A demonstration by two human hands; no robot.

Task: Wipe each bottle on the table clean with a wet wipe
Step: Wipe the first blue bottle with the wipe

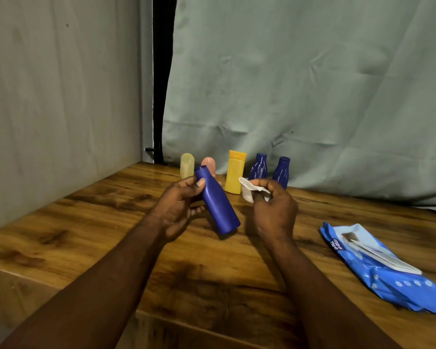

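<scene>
Along the curtain (287, 84), bottle row (234, 172), pink bottle (209, 162) half hidden, wipes pack (378, 268).

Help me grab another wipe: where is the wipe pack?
In the head view, the blue wipe pack lies on the table, at its right side, apart from the right hand.

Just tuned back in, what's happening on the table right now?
A person's left hand holds a dark blue bottle tilted over the wooden table. The right hand pinches a white wet wipe beside it, not touching the bottle. The other five bottles stand in a row at the back, and the blue wipes pack lies to the right.
</scene>
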